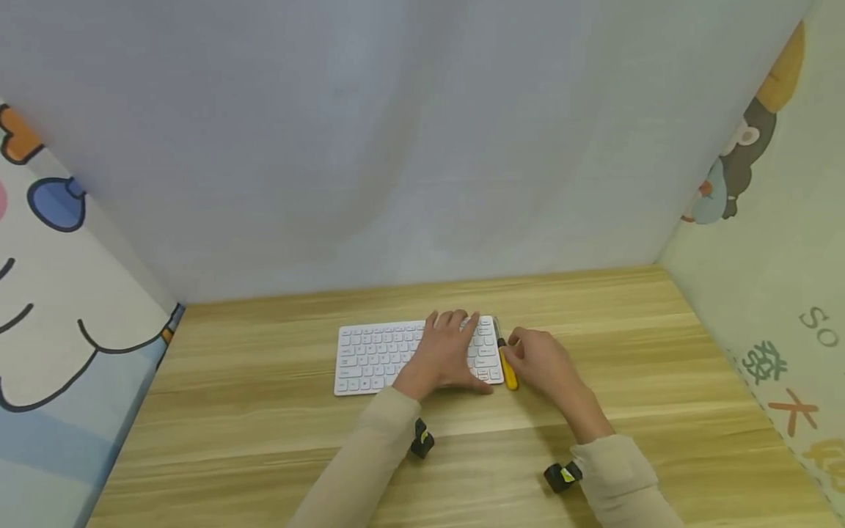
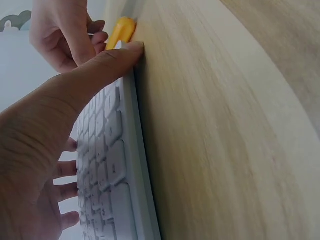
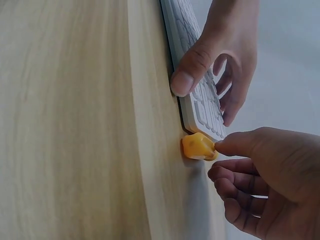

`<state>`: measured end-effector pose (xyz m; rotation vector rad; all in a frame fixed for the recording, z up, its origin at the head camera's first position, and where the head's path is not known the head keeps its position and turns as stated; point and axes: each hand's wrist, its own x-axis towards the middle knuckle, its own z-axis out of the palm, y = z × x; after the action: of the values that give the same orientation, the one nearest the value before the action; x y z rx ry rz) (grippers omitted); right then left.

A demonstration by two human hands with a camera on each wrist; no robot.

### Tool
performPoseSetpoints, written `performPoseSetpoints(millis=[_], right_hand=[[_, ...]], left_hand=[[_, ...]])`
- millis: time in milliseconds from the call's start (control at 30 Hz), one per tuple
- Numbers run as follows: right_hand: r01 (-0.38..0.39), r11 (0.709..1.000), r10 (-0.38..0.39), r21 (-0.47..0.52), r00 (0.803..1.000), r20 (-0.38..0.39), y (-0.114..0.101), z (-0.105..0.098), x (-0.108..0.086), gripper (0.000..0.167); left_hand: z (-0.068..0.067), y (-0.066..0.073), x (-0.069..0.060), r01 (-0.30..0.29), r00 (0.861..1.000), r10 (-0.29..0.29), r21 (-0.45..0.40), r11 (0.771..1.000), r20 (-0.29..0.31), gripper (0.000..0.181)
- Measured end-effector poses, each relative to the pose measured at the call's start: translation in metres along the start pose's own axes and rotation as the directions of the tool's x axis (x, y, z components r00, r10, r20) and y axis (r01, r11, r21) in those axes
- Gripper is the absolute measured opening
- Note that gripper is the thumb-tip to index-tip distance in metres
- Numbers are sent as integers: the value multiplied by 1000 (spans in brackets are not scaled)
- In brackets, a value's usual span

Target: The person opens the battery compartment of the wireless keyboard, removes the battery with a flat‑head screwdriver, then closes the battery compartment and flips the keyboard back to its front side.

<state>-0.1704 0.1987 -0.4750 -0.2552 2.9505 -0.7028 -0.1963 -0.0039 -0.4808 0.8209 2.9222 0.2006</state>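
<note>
A white keyboard (image 1: 379,359) lies flat on the wooden table. My left hand (image 1: 444,356) spans its right part, the thumb (image 3: 184,82) at the front edge and the fingers reaching to the far edge. Along the keyboard's right end lies a screwdriver with a yellow handle (image 1: 509,370), a black collar and a thin metal shaft. My right hand (image 1: 541,363) holds this screwdriver from the right, with thumb and bent forefinger at the handle; the other fingers are curled. From the right wrist, the handle's rounded end (image 3: 197,146) shows close against the keyboard's corner.
The wooden table (image 1: 251,440) ends at a pale grey wall (image 1: 396,183) behind. Decorated walls stand at the left (image 1: 79,279) and right (image 1: 759,293). Each wrist carries a small black camera, one at the left (image 1: 422,440) and one at the right (image 1: 562,477).
</note>
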Motion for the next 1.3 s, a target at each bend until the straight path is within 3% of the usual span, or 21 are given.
performPoseSetpoints(millis=[300,600,1300], right_hand=[[5,1000,-5,-1,1000,-11,-2,5,-1,23],[-9,1000,9,4,1000,-6,-2,2,1,22],[-52,997,53,57,999,-12,14,-1,4,27]], left_hand=[[6,-7,2,-26,1000,26,28,999,-16,130],[1,-15,-1,-32,999,32,4,999,-2,131],[-59,-23,-18,-63,992,41,-188,980,-122,128]])
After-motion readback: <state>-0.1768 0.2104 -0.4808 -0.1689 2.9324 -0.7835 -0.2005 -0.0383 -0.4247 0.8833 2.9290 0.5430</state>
